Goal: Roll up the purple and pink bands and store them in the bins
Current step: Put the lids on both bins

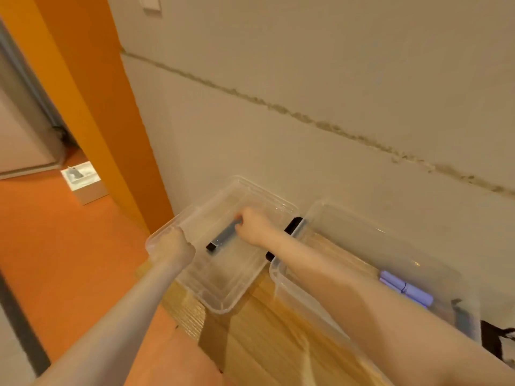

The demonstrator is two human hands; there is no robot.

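Observation:
Two clear plastic bins stand side by side on a wooden surface against the wall. My left hand (173,247) grips the near-left rim of the left bin (223,299). My right hand (255,224) reaches into that bin and holds one end of a rolled grey-blue band (224,236) with a black end, lying on the bin's floor. In the right bin (328,218) lie rolled purple bands (405,286) tied with a dark strap, near its right end.
A plain wall with a rough horizontal seam (306,115) rises right behind the bins. The wooden surface (267,344) ends at the left above an orange floor (69,260). An orange door frame (106,107) and a small box (83,181) lie further left.

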